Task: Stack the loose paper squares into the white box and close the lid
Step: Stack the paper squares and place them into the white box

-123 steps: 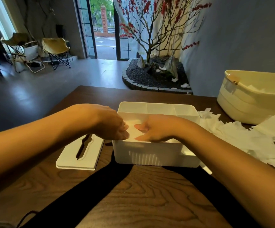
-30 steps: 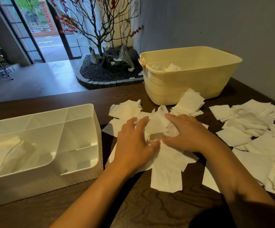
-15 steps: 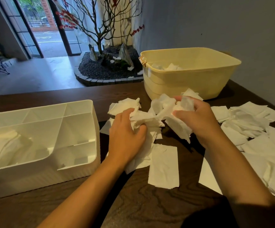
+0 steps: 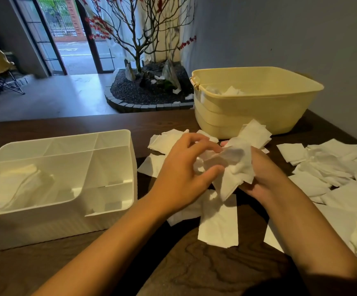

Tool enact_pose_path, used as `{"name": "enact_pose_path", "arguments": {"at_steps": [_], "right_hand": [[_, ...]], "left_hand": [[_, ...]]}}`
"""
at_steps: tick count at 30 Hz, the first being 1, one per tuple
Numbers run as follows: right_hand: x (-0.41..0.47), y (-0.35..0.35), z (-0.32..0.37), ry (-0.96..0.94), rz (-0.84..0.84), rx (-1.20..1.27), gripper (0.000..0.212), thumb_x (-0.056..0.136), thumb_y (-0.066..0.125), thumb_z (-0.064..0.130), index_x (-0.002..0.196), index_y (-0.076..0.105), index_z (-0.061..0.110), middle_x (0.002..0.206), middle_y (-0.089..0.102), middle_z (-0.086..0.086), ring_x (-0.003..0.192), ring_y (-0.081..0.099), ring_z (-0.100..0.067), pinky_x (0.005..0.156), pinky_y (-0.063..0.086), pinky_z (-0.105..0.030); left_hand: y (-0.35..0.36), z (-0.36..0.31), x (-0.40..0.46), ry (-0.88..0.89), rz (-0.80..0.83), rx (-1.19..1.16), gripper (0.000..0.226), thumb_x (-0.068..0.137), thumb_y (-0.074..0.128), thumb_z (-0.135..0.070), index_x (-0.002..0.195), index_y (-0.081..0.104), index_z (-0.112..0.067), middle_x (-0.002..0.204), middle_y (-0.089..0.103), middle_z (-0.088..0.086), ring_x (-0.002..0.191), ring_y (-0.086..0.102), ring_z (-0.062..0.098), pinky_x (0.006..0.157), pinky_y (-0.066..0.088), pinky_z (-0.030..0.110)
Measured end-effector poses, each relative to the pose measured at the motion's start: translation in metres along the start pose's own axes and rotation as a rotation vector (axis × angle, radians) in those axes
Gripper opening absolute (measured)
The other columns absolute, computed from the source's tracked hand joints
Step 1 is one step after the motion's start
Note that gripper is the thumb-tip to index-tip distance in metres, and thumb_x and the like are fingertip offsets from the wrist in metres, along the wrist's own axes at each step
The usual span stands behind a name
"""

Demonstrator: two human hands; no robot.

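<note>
My paper squares are plain white, like the box. Behind them sits a pale yellow tub; beneath, dark brown tabletop with swirling woodgrain.

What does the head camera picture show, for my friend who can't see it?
Two hands, left and right, hold a paper bunch above a wooden table. An open white box sits left, a yellow tub behind.

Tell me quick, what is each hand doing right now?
Left hand: fingers curled, pinching the bunch of paper squares.
Right hand: cupped under the same bunch, holding it.
</note>
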State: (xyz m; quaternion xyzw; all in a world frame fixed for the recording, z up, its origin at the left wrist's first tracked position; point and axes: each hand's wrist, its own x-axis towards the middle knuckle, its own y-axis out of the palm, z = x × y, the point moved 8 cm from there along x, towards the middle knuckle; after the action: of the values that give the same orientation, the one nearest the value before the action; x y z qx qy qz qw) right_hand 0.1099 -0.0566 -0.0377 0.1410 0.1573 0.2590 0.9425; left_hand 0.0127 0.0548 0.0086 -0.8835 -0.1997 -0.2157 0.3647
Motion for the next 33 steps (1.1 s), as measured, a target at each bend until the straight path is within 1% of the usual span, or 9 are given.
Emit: {"name": "enact_pose_path", "arguments": {"at_steps": [3,5,10,15,20,23,28,31,33], "right_hand": [[0.002,0.008,-0.001,0.070,0.098,0.054,0.028,0.093,0.058,0.008,0.120,0.064,0.002,0.110,0.072,-0.015,0.097,0.072,-0.025,0.093,0.057,-0.040],[0.002,0.009,0.001,0.089,0.113,0.117,0.031,0.090,0.058,0.001,0.122,0.061,0.001,0.118,0.070,-0.020,0.112,0.067,-0.032,0.104,0.049,-0.047],[-0.001,0.014,0.001,0.027,0.105,0.091,0.027,0.090,0.056,-0.010,0.113,0.064,0.002,0.109,0.072,-0.023,0.105,0.070,-0.033,0.082,0.061,-0.038],[-0.002,0.013,0.002,-0.003,0.056,0.027,0.018,0.090,0.063,-0.002,0.100,0.065,0.013,0.092,0.077,-0.010,0.091,0.075,-0.024,0.069,0.063,-0.031],[-0.005,0.018,-0.002,-0.019,0.051,-0.102,0.014,0.093,0.062,0.004,0.102,0.066,0.013,0.091,0.078,-0.007,0.087,0.075,-0.020,0.069,0.063,-0.031],[-0.005,0.014,-0.001,-0.008,0.013,-0.084,0.016,0.095,0.062,0.012,0.110,0.065,0.014,0.099,0.077,-0.006,0.089,0.075,-0.020,0.060,0.060,-0.029],[-0.009,0.014,0.005,-0.070,-0.038,-0.246,0.010,0.097,0.060,0.029,0.098,0.070,0.026,0.090,0.078,0.007,0.087,0.073,-0.011,0.079,0.056,-0.034],[-0.014,0.016,0.009,-0.121,-0.068,-0.307,0.014,0.097,0.061,0.034,0.086,0.070,0.030,0.082,0.076,0.014,0.087,0.071,-0.009,0.084,0.053,-0.033],[-0.016,0.019,0.008,-0.117,-0.038,-0.280,0.013,0.097,0.060,0.031,0.088,0.070,0.029,0.084,0.077,0.012,0.084,0.073,-0.008,0.084,0.054,-0.034]], "left_hand": [[-0.007,0.012,-0.004,-0.135,-0.050,-0.278,0.008,0.092,0.070,-0.014,0.099,0.066,-0.017,0.105,0.065,-0.007,0.101,0.062,0.008,0.081,0.056,0.027],[-0.014,0.018,-0.010,-0.166,-0.116,-0.397,0.006,0.091,0.066,-0.010,0.097,0.066,-0.009,0.092,0.069,-0.009,0.090,0.065,0.003,0.073,0.053,0.019],[-0.021,0.036,-0.021,-0.280,-0.212,-0.452,0.011,0.096,0.062,-0.014,0.101,0.064,-0.024,0.090,0.070,-0.028,0.088,0.063,-0.013,0.076,0.048,0.007],[-0.007,0.060,-0.033,-0.498,-0.308,-0.743,0.015,0.103,0.055,-0.022,0.117,0.061,-0.022,0.117,0.068,0.015,0.113,0.065,0.031,0.103,0.051,0.051],[-0.010,0.045,-0.031,-0.367,-0.205,-0.621,0.023,0.099,0.057,-0.010,0.102,0.061,-0.033,0.093,0.071,-0.022,0.095,0.065,-0.006,0.083,0.051,0.016],[-0.017,0.043,-0.028,-0.370,-0.229,-0.602,0.026,0.097,0.056,-0.003,0.099,0.067,-0.027,0.086,0.072,-0.016,0.085,0.066,-0.008,0.068,0.050,0.010],[-0.022,0.054,-0.031,-0.442,-0.274,-0.613,0.019,0.101,0.052,-0.017,0.103,0.070,-0.021,0.094,0.073,-0.007,0.093,0.068,0.004,0.078,0.054,0.019],[-0.017,0.056,-0.030,-0.521,-0.248,-0.759,0.029,0.095,0.055,-0.031,0.115,0.073,-0.020,0.114,0.073,0.005,0.113,0.066,0.026,0.100,0.052,0.048],[-0.015,0.062,-0.033,-0.601,-0.278,-0.859,0.026,0.093,0.056,-0.020,0.113,0.073,-0.019,0.108,0.075,0.006,0.106,0.069,0.026,0.092,0.056,0.044]]}}
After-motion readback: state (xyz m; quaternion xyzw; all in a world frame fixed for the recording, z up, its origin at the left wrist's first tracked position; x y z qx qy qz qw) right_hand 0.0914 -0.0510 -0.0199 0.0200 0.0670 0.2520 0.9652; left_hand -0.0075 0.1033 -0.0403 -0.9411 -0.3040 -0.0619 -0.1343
